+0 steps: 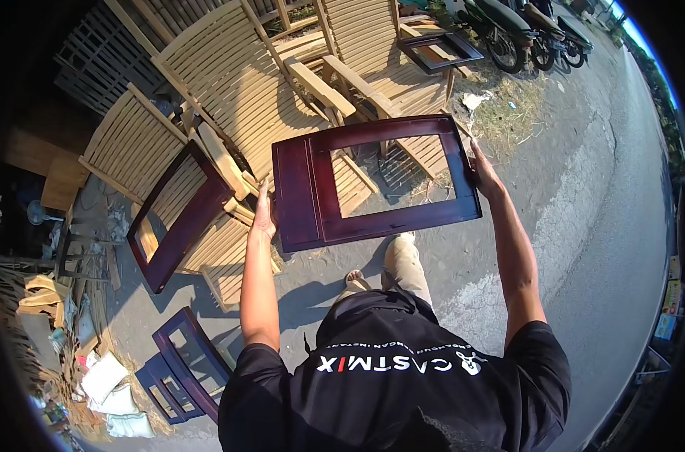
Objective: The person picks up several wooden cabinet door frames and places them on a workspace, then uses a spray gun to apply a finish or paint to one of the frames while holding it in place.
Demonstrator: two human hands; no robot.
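Observation:
A glossy dark red-brown wooden frame point(323, 181) hangs in the air before me, held level between my two hands. It has a large rectangular opening toward its right side and a narrow solid panel at its left. My left hand point(263, 213) presses on its left edge, thumb side up. At the opposite edge, my right hand point(485, 169) grips the side, its fingers partly hidden behind the wood. Through the opening, slats of a pale wooden chair and the ground show.
Pale slatted wooden chairs point(222, 75) stand ahead. Similar dark frames rest on a left chair point(195, 203), on the far right chair point(440, 53) and low at left point(184, 354). Motorcycles point(500, 30) are parked beside the road point(606, 226). White sacks point(105, 377) lie at left.

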